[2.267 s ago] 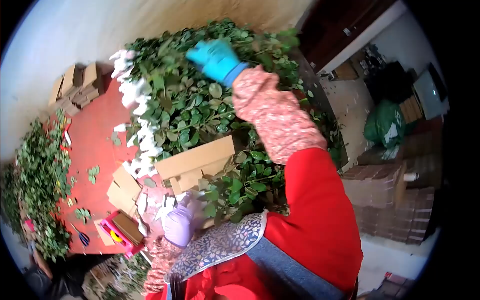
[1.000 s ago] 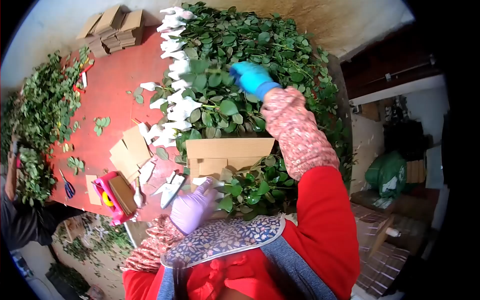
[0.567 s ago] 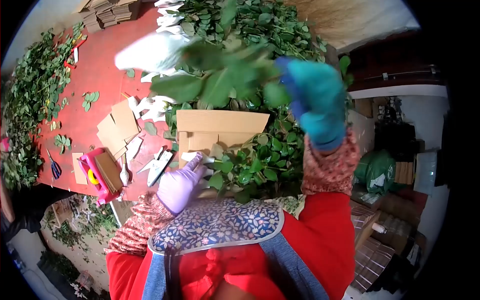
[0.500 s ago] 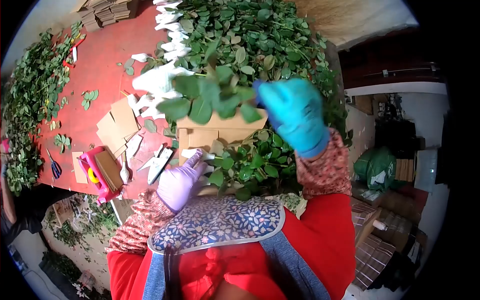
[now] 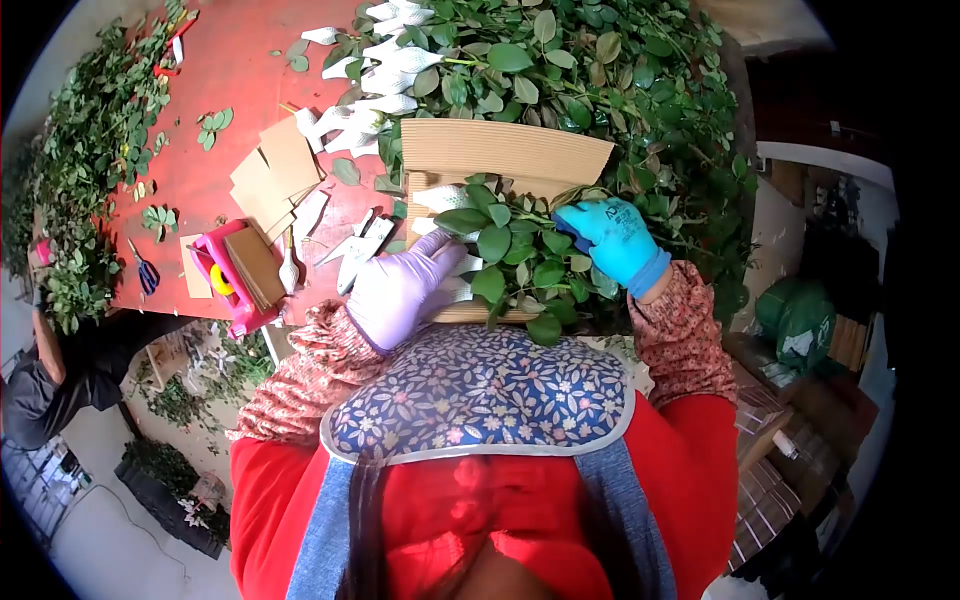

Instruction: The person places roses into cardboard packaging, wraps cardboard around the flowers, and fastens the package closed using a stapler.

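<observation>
My right hand (image 5: 615, 240), in a blue glove, is closed around the stem of a leafy rose whose white-netted head (image 5: 442, 198) lies on corrugated cardboard (image 5: 500, 145). Beneath it are more leafy stems (image 5: 535, 275) with white-netted heads in a row. My left hand (image 5: 395, 295), in a lavender glove, stretches its fingers over these heads, touching them; the undersides of its fingers are hidden. Just left of it, a white-handled tool (image 5: 365, 252) lies on the red table.
A heap of leafy roses (image 5: 600, 75) with white-netted heads covers the far side. Brown card pieces (image 5: 275, 175), a pink dispenser (image 5: 228, 275) and dark-handled scissors (image 5: 146, 275) lie leftward. Another person's arm (image 5: 48, 345) shows at the far left, near more foliage (image 5: 80, 180).
My right hand has lowered the leafy rose from the air onto the cardboard, above the other stems. My left hand stays by the netted heads. The view has shifted.
</observation>
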`<act>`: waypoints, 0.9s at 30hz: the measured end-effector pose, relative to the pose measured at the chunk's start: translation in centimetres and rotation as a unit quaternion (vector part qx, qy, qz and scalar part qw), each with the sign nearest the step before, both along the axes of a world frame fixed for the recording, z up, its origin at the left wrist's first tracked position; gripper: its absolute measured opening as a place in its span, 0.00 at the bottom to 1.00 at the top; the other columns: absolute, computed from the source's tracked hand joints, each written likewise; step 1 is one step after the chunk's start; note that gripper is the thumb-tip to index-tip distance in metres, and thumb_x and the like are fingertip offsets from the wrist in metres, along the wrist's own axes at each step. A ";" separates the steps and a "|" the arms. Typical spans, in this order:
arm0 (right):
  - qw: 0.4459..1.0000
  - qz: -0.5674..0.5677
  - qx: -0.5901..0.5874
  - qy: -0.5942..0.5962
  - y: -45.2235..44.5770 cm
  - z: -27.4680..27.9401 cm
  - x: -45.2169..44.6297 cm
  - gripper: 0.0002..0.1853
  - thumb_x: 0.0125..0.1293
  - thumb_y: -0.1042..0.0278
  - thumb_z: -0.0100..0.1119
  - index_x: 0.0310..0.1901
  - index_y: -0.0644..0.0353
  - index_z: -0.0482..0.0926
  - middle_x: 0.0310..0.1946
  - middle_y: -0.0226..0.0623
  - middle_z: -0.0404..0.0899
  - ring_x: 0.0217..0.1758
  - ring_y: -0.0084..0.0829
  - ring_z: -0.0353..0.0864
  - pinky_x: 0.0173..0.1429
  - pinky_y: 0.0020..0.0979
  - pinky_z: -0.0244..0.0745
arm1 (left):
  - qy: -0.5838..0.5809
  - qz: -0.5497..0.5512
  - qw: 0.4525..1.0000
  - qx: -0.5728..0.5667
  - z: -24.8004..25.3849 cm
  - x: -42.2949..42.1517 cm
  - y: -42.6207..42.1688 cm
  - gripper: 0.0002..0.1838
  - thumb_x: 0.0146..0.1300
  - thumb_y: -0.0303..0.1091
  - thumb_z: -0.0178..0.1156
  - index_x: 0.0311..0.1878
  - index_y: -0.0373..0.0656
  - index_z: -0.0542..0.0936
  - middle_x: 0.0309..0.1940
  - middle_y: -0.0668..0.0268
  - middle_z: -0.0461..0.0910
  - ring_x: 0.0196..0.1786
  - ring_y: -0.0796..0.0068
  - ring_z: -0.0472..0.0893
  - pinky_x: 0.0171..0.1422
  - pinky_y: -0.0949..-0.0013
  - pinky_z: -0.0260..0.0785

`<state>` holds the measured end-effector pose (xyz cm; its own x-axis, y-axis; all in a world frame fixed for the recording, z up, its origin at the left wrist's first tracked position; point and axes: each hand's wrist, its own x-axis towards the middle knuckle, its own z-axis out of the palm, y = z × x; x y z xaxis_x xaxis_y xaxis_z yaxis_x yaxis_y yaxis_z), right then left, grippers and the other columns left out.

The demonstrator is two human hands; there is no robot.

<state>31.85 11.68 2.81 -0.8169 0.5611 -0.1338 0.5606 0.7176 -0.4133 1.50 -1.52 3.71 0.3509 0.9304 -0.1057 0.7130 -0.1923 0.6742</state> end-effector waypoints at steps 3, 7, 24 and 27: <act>0.999 0.009 0.013 -0.042 -0.1 0.4 -0.2 0.15 0.56 0.76 0.61 0.46 0.52 0.78 0.32 0.40 0.82 0.38 0.46 0.82 0.42 0.45 0.77 | -0.024 -0.009 0.999 -0.024 -0.4 -1.1 0.2 0.36 0.52 0.34 0.72 0.66 0.47 0.74 0.63 0.56 0.76 0.42 0.53 0.85 0.44 0.60 0.79; 0.998 0.008 0.015 -0.059 -0.3 0.7 -0.2 0.16 0.55 0.76 0.61 0.46 0.53 0.78 0.30 0.40 0.81 0.38 0.45 0.81 0.42 0.45 0.76 | -0.039 0.011 0.999 0.009 0.3 -1.7 0.8 0.32 0.58 0.41 0.71 0.66 0.47 0.75 0.61 0.53 0.78 0.46 0.51 0.85 0.47 0.59 0.79; 0.944 -0.185 0.274 0.009 -3.0 10.9 4.9 0.23 0.57 0.82 0.60 0.56 0.61 0.79 0.45 0.44 0.82 0.50 0.48 0.81 0.52 0.43 0.75 | 0.097 -0.012 0.995 -0.036 0.9 0.8 0.4 0.31 0.54 0.38 0.71 0.64 0.52 0.78 0.66 0.62 0.74 0.34 0.61 0.85 0.37 0.61 0.78; 0.857 -0.408 0.301 0.088 -7.9 10.9 16.4 0.15 0.67 0.77 0.58 0.55 0.61 0.80 0.48 0.43 0.82 0.52 0.42 0.81 0.55 0.39 0.75 | 0.071 -0.004 0.997 0.028 -0.4 0.9 -0.2 0.28 0.53 0.38 0.71 0.61 0.55 0.79 0.65 0.58 0.73 0.32 0.60 0.85 0.36 0.61 0.78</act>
<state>48.28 3.73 13.67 -0.0971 0.8799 0.4652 0.9446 0.2287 -0.2354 2.35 -1.74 3.33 0.3439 0.9334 -0.1024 0.7985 -0.2334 0.5549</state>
